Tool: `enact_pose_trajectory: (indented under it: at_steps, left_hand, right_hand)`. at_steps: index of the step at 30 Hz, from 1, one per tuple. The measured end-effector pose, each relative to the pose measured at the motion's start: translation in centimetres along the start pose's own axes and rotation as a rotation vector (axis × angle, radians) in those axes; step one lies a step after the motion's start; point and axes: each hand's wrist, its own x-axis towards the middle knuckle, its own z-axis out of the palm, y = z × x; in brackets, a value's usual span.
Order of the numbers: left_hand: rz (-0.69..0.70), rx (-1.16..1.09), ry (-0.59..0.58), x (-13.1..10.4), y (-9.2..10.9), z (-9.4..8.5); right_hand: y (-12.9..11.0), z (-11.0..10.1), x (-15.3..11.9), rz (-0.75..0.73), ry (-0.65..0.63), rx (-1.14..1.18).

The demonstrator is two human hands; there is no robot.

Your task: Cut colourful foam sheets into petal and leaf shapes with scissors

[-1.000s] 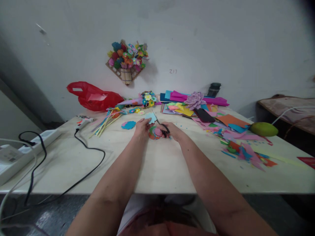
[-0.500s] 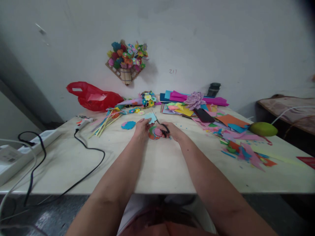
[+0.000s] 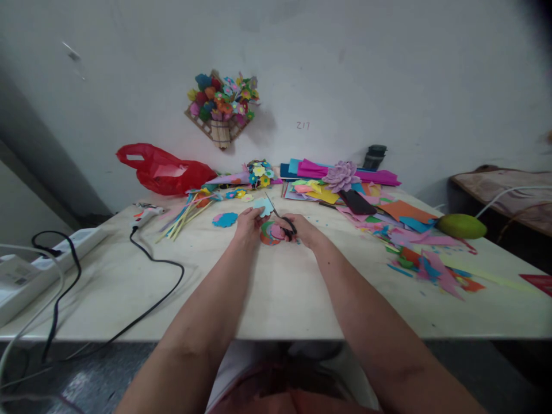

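Between the fingers of my left hand [image 3: 249,223] is a light blue scalloped paper piece [image 3: 263,206]. My right hand [image 3: 301,227] grips black-handled scissors [image 3: 289,225], whose blades point up and away, at the right edge of the light blue piece. Whether the blades touch the paper I cannot tell. Just below both hands lie round paper pieces [image 3: 270,237] in orange, green and pink on the table. To the left of my left hand rests a blue scalloped piece [image 3: 225,219] with some pink at its edge.
A glue gun [image 3: 147,215] with a black cord lies left, near a white power strip [image 3: 81,236]. Behind are a red plastic bag [image 3: 166,172] and paper flowers [image 3: 259,172]. Coloured scraps [image 3: 435,270], a dark phone [image 3: 357,202] and a green fruit [image 3: 461,226] are right.
The light blue piece and the scissor blades have shifted very slightly to the left. Both hands keep their hold, and the other things on the table stay where they were.
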Motion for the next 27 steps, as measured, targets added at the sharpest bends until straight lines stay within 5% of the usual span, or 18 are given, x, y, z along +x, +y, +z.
enact_pose_trajectory:
  at_steps: [27]
  left_hand:
    - [-0.037,0.012,-0.083,0.48,0.52,-0.9]
  right_hand:
    - [-0.43,-0.37,-0.42,0.019,-0.058,-0.011]
